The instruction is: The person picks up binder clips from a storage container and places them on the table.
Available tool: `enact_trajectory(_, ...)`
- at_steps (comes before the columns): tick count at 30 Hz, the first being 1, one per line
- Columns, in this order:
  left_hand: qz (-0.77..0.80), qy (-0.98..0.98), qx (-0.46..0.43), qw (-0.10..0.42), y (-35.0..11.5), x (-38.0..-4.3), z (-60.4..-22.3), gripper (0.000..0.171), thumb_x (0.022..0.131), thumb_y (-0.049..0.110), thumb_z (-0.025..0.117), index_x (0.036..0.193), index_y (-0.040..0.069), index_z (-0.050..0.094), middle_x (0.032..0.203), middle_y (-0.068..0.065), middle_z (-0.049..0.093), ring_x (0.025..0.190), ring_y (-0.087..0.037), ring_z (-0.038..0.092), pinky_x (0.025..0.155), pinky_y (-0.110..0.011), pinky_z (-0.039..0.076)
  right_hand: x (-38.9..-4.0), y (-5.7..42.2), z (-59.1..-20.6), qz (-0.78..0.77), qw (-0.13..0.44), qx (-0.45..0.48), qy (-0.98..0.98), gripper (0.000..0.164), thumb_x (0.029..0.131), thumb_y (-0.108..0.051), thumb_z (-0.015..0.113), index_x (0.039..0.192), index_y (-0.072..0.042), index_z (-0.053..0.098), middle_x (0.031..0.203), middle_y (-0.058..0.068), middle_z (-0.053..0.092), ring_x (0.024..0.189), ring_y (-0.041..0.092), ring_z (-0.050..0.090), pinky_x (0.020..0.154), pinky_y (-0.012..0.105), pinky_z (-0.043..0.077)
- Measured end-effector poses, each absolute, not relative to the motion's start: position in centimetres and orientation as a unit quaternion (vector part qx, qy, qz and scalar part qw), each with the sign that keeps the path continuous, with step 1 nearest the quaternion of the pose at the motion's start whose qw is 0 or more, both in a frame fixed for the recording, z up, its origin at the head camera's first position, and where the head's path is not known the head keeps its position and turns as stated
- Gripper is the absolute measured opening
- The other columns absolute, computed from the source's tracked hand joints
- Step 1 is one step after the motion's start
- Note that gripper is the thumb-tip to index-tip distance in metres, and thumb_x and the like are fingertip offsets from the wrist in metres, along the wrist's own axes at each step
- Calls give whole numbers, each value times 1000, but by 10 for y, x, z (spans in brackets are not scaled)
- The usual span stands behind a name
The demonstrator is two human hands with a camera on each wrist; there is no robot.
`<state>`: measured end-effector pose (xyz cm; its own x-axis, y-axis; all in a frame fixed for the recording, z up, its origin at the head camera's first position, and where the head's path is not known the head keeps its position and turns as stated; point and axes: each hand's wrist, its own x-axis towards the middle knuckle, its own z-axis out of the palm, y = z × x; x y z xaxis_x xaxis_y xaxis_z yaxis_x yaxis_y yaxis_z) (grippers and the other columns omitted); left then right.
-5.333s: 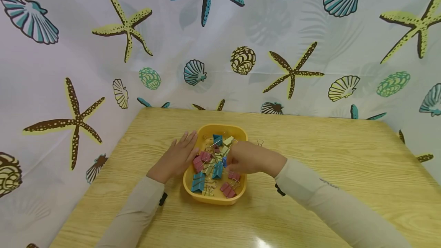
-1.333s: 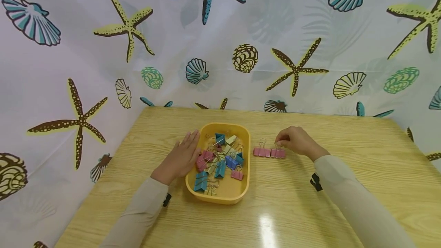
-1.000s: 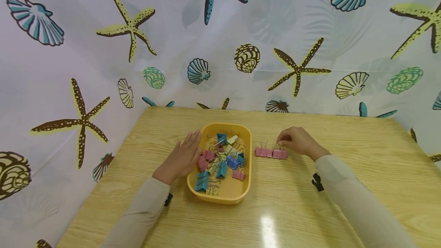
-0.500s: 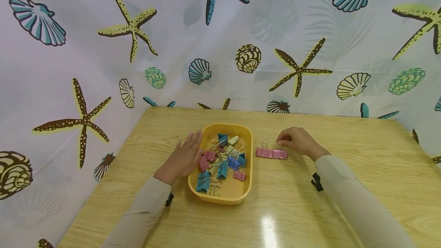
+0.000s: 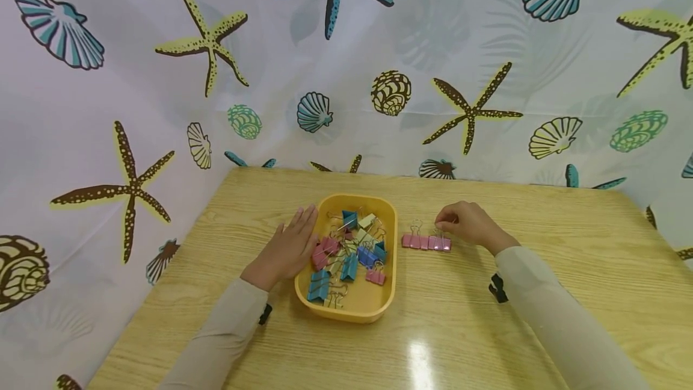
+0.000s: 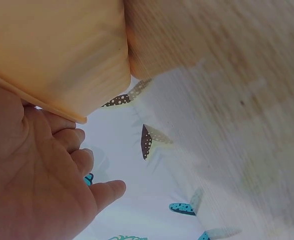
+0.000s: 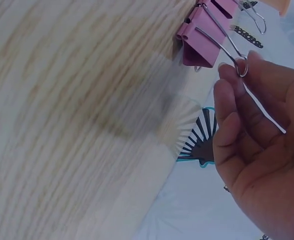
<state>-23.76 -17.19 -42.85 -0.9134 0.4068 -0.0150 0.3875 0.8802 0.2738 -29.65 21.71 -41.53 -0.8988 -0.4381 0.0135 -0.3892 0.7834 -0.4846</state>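
Pinches wire handle (image 7: 222,46) of pink binder clip (image 5: 440,244) in right hand (image 5: 468,221) toward far edge of tabletop (image 5: 541,227), rests left hand (image 5: 287,250) straight-fingered against yellow tray (image 5: 364,300), and may skew adjoining clip (image 5: 414,242) by twisting on release.

Right hand (image 5: 468,222) out of the tray (image 5: 394,269), now at a pink clip (image 5: 440,244)
Earlier over the tray's clips (image 5: 349,266), the hand now has the tray to its left and pinches a wire handle (image 7: 218,46), the pink body just beyond its fingertips (image 7: 228,71) (one pink clip fewer shows in the tray); a blue clip (image 5: 367,256), partly hidden under the hand before, is uncovered.
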Motion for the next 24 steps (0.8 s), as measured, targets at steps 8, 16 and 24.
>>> enact_trajectory(8, 136, 969, 202, 34, -172, -238, -430, 58, 106, 34, 25, 154, 6, 6, 161, -7, 4, 148, -29, 4, 113, -62, 14, -281, 202, -389, -149, 54, -229, 960, 23, 93, -21, 63, 105, -1, 70, 94, 11, 70, 84, 26, 66, 76, 46, 53)
enact_trajectory(16, 136, 968, 208, 34, -171, -238, -428, 58, 107, 33, 25, 154, 5, 6, 161, -8, 4, 147, -30, 5, 112, -62, 14, -270, 154, -334, -117, 101, -313, 937, 29, 91, -22, 67, 109, 0, 70, 96, 9, 72, 84, 22, 67, 78, 42, 55)
enact_trajectory(24, 134, 969, 205, 30, -170, -238, -428, 58, 106, 32, 26, 154, 5, 7, 161, -8, 6, 147, -29, 6, 112, -62, 15, -262, 90, -304, -112, 221, -382, 890, 23, 91, -28, 67, 99, -8, 76, 92, -1, 71, 79, 10, 64, 77, 31, 54)
